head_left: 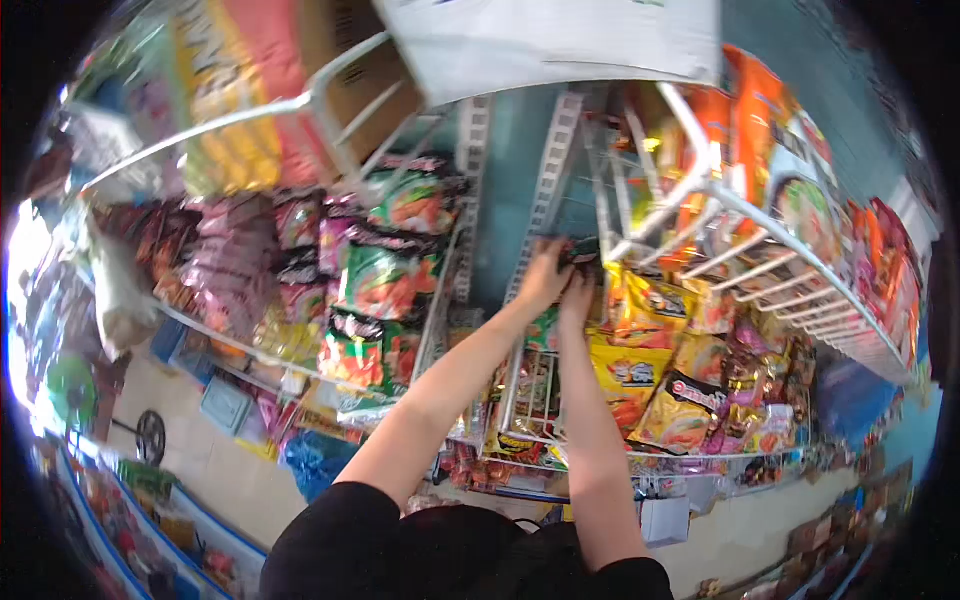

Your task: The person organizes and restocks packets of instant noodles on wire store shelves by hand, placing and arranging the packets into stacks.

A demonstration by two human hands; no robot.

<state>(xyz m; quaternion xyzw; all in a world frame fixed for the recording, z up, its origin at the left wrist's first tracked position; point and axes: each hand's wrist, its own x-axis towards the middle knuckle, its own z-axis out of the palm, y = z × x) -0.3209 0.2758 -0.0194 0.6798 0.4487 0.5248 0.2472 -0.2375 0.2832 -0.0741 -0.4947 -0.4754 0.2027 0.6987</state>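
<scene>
Both my arms reach forward to the back of the right-hand shelf. My left hand (542,277) has its fingers curled at a small dark packet (582,252), whose print I cannot read. Close beside it, my right hand (577,300) is closed on the near side of the same packet, its fingers partly hidden. Below the hands, a green packet (543,330) shows between my forearms. Right of my right hand stand yellow noodle packets (650,305) in a row.
Wire shelf edges (715,190) jut out at upper right, with orange packets (755,120) above. Red and green noodle packets (380,275) fill the left shelf. A white box (560,40) overhangs the top. A blue plastic bag (310,465) lies low at left.
</scene>
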